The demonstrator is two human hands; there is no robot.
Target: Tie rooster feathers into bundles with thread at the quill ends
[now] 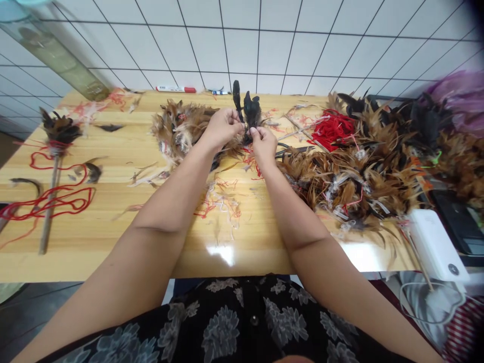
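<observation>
A black shirt printed with gray flowers (221,333) is filling the foreground as a person is reaching both bare arms across a wooden surface (242,252). At the far side, near the tiled wall (242,45), the left grip (226,128) is closing thumb against fingers, apparently pinching one tall dark feather (236,96) low on its stem. Just beside it, the right grip (265,145), also drawn to a pinch, is holding one black feather bunch (252,108) at its base, probably so the plumes are standing upright and uncrushed. Two brown feather heaps are flanking the work, one on the left (172,131), one larger on the right (381,166), seemingly for easy reach; their single feathers are defying a count. One pile of red cord (335,130) is resting beside the larger heap. One feather-topped stick (60,128) is lying at far left, well apart, perhaps to leave elbow room, with red cord loops (93,191) trailing across it. One red marker (176,89) and one blue-and-white pen (220,93) are lying along the back edge, out of the way.
</observation>
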